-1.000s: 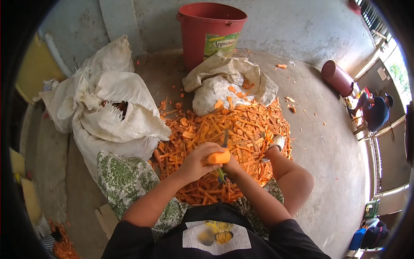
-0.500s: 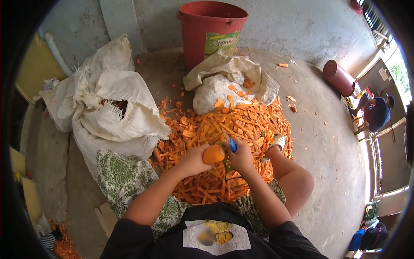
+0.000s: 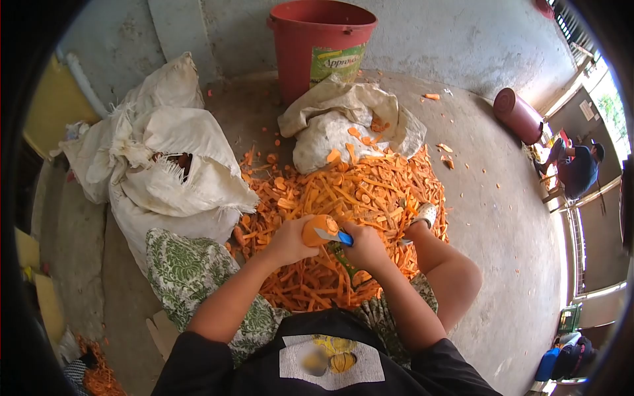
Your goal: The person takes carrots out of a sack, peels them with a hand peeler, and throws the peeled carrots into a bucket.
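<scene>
My left hand [image 3: 288, 241] is closed around a thick, peeled carrot [image 3: 312, 233], its cut end facing right. My right hand [image 3: 367, 249] grips a knife by its blue handle [image 3: 345, 238], and the pale blade [image 3: 325, 233] lies against the carrot's end. Below the right hand is a green object [image 3: 345, 263] whose kind I cannot make out. Both hands are above a large heap of orange peelings and cut pieces [image 3: 317, 287], between my legs.
White woven sacks [image 3: 191, 198] stand at left; another sack [image 3: 330, 142] lies behind the heap. A red bin [image 3: 297, 53] stands by the wall. A dark red container [image 3: 518, 115] and a seated person [image 3: 578, 173] are far right.
The knife has swung from pointing up and away to lying across the carrot's end. My hands have moved slightly left, and the carrot has tilted upward.
</scene>
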{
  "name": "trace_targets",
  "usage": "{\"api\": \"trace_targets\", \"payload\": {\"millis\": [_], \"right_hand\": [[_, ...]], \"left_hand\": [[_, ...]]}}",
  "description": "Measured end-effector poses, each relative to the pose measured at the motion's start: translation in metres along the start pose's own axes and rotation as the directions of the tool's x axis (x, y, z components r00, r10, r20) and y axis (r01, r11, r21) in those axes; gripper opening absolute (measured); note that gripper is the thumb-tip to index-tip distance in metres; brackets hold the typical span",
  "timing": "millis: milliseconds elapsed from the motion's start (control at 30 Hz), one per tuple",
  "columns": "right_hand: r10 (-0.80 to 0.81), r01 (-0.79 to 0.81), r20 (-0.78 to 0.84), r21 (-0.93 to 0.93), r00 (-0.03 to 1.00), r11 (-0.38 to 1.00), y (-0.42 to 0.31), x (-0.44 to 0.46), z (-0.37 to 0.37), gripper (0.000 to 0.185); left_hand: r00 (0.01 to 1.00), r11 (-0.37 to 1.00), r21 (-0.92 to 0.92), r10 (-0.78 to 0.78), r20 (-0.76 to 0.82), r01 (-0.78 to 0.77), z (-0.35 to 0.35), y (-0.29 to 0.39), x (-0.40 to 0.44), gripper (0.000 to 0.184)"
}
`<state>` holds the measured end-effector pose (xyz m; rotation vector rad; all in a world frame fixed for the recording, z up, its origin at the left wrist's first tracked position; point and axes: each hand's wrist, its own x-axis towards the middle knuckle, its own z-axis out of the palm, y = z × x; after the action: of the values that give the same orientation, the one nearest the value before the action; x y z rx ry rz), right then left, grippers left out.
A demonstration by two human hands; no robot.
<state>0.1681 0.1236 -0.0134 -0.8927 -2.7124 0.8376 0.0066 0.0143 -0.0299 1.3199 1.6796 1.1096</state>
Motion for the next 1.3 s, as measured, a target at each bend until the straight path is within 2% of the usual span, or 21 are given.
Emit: {"api": "trace_targets", "payload": {"millis": [167,233,333,367,433,500,567,633,700,767,833,900,967,1000,1033,1067,1100,1133,1167,1233,1300], "right_hand": [[0.124,-0.124,-0.014,0.005,0.992,0.992,-0.001,0.003,0.004,0.011],[0.147,-0.149,-0.079,-0.024,0.986,0.989,-0.001,0.004,0.011,0.011],[0.195,-0.199,-0.097,-0.041,0.976,0.979,0.003,0.007,0.016,0.012],[0.32,-0.32,-0.018,-0.036,0.947,0.947,0.016,0.013,0.021,0.015],[0.5,-0.486,0.109,-0.128,0.859,0.864,0.057,0.025,0.031,0.027],[0.499,-0.491,0.041,-0.128,0.865,0.862,0.077,0.026,0.032,0.029],[0.471,-0.463,0.039,-0.123,0.881,0.878,0.077,0.026,0.033,0.03],[0.436,-0.429,0.037,-0.116,0.899,0.896,0.07,0.024,0.025,0.031],[0.551,-0.502,0.234,-0.238,0.801,0.831,0.067,0.025,0.014,0.03],[0.502,-0.447,0.26,-0.242,0.825,0.861,0.065,0.021,0.008,0.029],[0.448,-0.385,0.285,-0.252,0.847,0.888,0.063,0.018,0.002,0.029],[0.439,-0.4,0.248,-0.193,0.864,0.896,0.056,0.018,0.001,0.029],[0.434,-0.394,0.279,-0.19,0.857,0.899,0.055,0.02,0.001,0.03],[0.443,-0.395,0.308,-0.21,0.842,0.895,0.053,0.021,0.001,0.031],[0.454,-0.395,0.335,-0.231,0.826,0.889,0.051,0.021,0.001,0.031],[0.45,-0.392,0.333,-0.229,0.828,0.891,0.053,0.021,0.003,0.031],[0.441,-0.386,0.33,-0.22,0.835,0.896,0.057,0.021,0.008,0.032],[0.431,-0.38,0.327,-0.21,0.841,0.901,0.058,0.021,0.011,0.033],[0.427,-0.377,0.326,-0.208,0.843,0.903,0.057,0.022,0.011,0.033],[0.427,-0.379,0.331,-0.201,0.842,0.903,0.052,0.024,0.007,0.035],[0.407,-0.371,0.286,-0.171,0.868,0.913,0.049,0.024,0.001,0.035]], "left_hand": [[0.998,0.999,0.008,0.052,-0.037,-0.052,0.0,0.009,-0.002,0.04],[0.986,0.979,0.192,0.091,-0.142,-0.063,0.002,0.011,-0.003,0.04],[0.99,0.991,0.123,0.066,-0.127,-0.05,0.0,0.013,-0.004,0.038],[0.99,0.991,0.122,0.065,-0.128,-0.049,0.0,0.017,-0.007,0.038],[0.894,0.931,-0.035,0.359,0.27,-0.363,-0.003,0.042,-0.017,0.036],[0.904,0.954,-0.105,0.301,0.303,-0.282,-0.001,0.055,-0.022,0.037],[0.986,0.999,0.051,0.006,0.164,-0.014,-0.001,0.048,-0.022,0.038],[0.989,0.994,0.105,0.016,0.15,-0.032,-0.005,0.033,-0.02,0.038],[0.977,0.905,0.421,-0.034,0.21,-0.059,-0.01,0.02,-0.02,0.033],[0.953,0.842,0.537,-0.124,0.276,-0.046,-0.005,0.002,-0.022,0.029],[0.752,0.564,0.774,-0.367,0.548,-0.289,-0.001,-0.006,-0.023,0.03],[0.496,0.516,0.748,-0.561,0.663,-0.417,-0.014,0.004,-0.013,0.033],[0.391,0.506,0.7,-0.59,0.707,-0.503,-0.048,0.016,0.02,0.036],[0.49,0.543,0.713,-0.519,0.7,-0.443,-0.077,-0.001,0.051,0.037],[0.695,0.296,0.799,-0.395,0.601,-0.523,-0.108,0.008,0.088,0.04],[0.887,0.234,0.957,-0.385,0.253,-0.171,-0.131,0.102,0.105,0.045],[0.962,-0.028,0.984,0.21,0.176,-0.174,-0.161,0.122,0.121,0.044],[0.667,-0.068,0.997,0.744,0.036,0.021,-0.193,0.126,0.151,0.041],[0.629,-0.061,0.984,0.776,-0.057,0.165,-0.217,0.155,0.164,0.039],[0.595,0.162,0.94,0.738,-0.317,0.3,-0.227,0.203,0.154,0.036],[0.637,0.267,0.946,0.7,-0.323,0.186,-0.235,0.19,0.153,0.032]]}}
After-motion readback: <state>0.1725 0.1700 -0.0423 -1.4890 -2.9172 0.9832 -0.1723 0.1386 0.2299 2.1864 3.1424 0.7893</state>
